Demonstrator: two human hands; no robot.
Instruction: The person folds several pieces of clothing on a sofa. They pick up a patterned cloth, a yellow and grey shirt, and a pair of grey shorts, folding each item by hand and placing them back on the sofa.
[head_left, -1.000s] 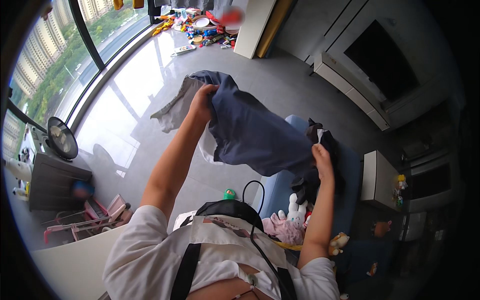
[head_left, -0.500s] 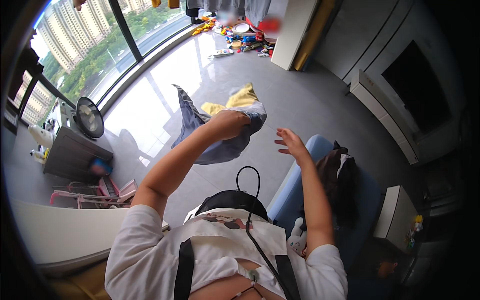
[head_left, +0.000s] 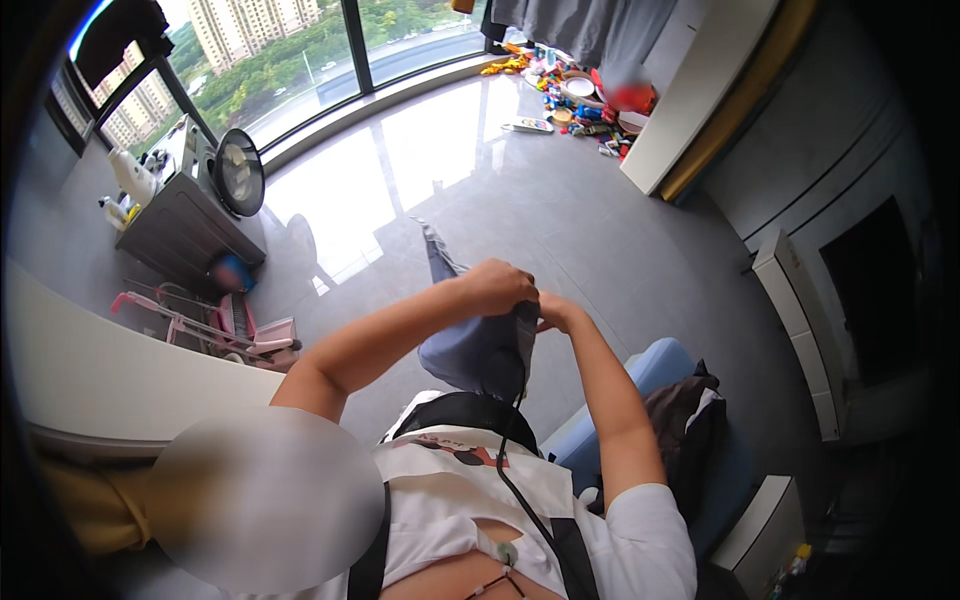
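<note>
A blue-grey garment [head_left: 465, 350] hangs in front of my waist, its narrow grey end trailing up and to the left. My left hand [head_left: 500, 288] is closed on the upper part of the cloth, knuckles up. My right hand [head_left: 553, 312] has come in against the garment's right edge. Its fingers are mostly hidden behind the cloth and my left hand, so their grip does not show. A black cable runs down past the cloth onto my white top.
A blue seat [head_left: 655, 365] with dark clothing [head_left: 685, 405] stands at my right. A front-loading washer [head_left: 190, 205] with its round door [head_left: 240, 172] swung out is at left, above a pink folding frame [head_left: 230, 325]. Toys [head_left: 580, 100] litter the far floor.
My right hand has moved left to meet the garment. The garment hangs lower and narrower, and its yellow part is out of sight. The view has turned left.
</note>
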